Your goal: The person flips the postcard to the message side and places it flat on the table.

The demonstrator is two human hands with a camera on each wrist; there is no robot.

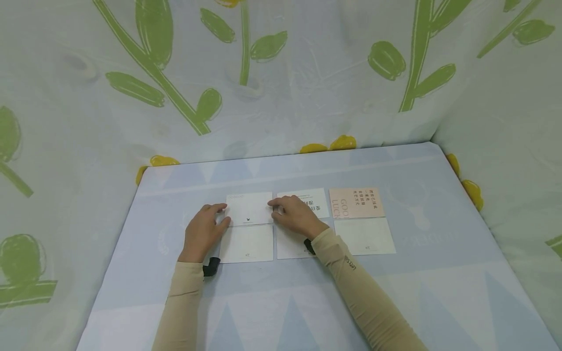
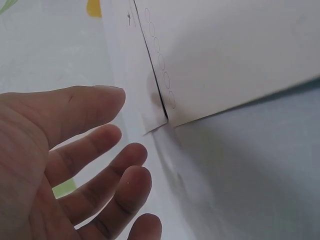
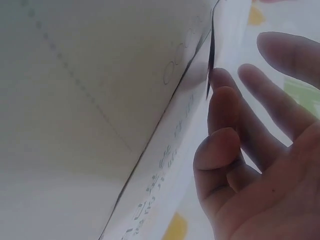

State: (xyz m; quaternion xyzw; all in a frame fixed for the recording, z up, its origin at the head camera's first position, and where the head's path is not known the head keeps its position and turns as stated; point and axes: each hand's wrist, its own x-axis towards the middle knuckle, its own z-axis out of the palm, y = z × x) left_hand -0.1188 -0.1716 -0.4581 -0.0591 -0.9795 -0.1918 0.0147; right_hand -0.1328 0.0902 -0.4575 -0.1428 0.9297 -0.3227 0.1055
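A white card (image 1: pixel 249 208) with a small dark mark lies at the upper left of two rows, between both hands. My left hand (image 1: pixel 202 231) is at its left edge, thumb and fingers spread apart. In the left wrist view, nothing sits between the left thumb (image 2: pixel 95 107) and fingers. At the card's right edge is my right hand (image 1: pixel 299 214), its fingertips against the edge in the right wrist view and its thumb (image 3: pixel 217 150) lower down. Directly below lies another white card (image 1: pixel 247 243). The right hand partly covers a printed white card (image 1: pixel 317 196).
A pink card (image 1: pixel 357 202) with printed text lies at the right of the upper row. Under it is a plain white card (image 1: pixel 364 236). The right forearm overlaps a lower middle card (image 1: pixel 290 245). Floral cloth (image 1: pixel 307 107) rises behind the pale blue table (image 1: pixel 439 273).
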